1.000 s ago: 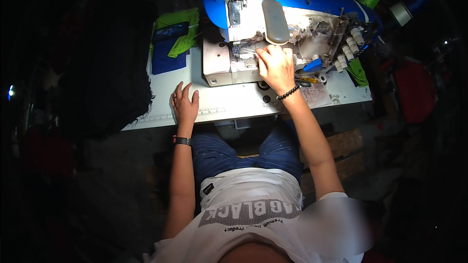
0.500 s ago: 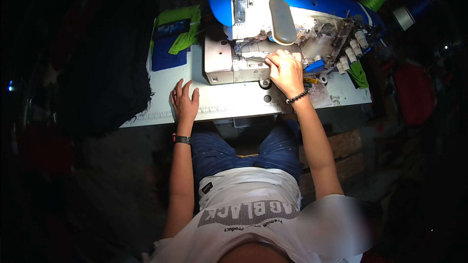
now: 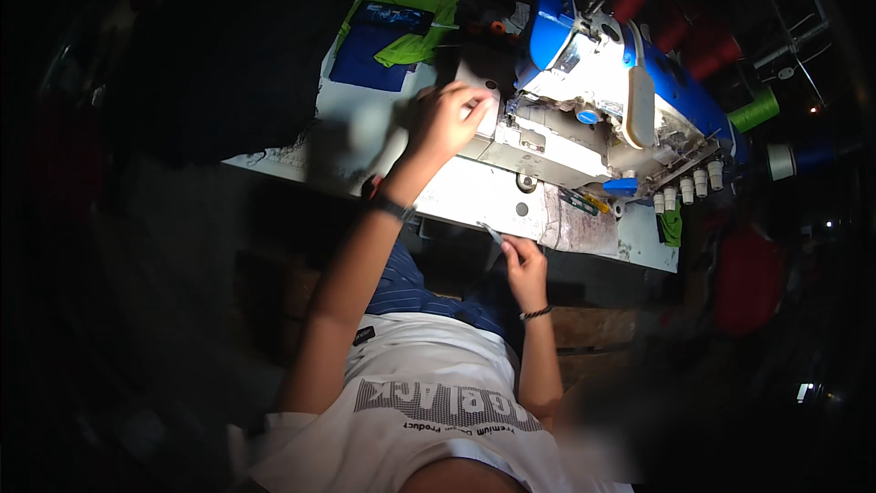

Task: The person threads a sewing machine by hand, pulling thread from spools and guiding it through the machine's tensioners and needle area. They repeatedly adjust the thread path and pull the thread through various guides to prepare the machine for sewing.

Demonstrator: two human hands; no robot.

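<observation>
Pinched shut, the right hand's (image 3: 527, 269) grip held a small slim metal tool (image 3: 490, 234) near the worktop's (image 3: 474, 196) front edge, having come off the sewing machine (image 3: 602, 119) where it rested a second before. Meanwhile the left hand (image 3: 447, 120) had moved up from the worktop, fingers curled loosely against the machine's left end, holding nothing visible.

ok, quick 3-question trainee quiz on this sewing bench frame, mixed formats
1. True or false: the left hand rests on the left end of the sewing machine.
2. What does the right hand hold? A) a green thread cone B) a small thin metal tool C) nothing
3. Fill in: the green cloth lies on the table, to the machine's ____.

Key: 1 true; 2 B; 3 left
</observation>
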